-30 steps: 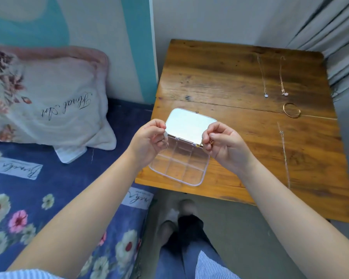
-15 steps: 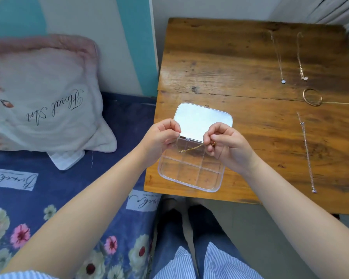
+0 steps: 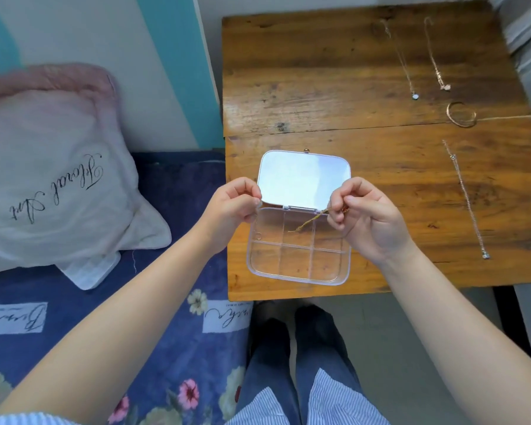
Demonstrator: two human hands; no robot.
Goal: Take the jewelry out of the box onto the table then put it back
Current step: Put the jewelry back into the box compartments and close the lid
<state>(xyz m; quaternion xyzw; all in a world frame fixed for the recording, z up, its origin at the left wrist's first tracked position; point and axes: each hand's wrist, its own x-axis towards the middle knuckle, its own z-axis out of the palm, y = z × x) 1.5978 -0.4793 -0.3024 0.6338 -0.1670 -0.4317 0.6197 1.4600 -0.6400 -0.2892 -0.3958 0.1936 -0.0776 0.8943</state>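
Head view: script on the pillow (image 3: pixel 52 167) and the blanket (image 3: pixel 178 332) label is too loopy for me to read. My right hand (image 3: pixel 365 216) pinches a gold chain (image 3: pixel 305 223) that dangles over the open clear box (image 3: pixel 298 265) on the bench (image 3: pixel 334 87); half a second ago both hands stretched it. My left hand (image 3: pixel 233 207) is curled closed beside the lid; whether it holds anything, I cannot tell.

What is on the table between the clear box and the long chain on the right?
Only bare wooden table between the box and chain, head view.
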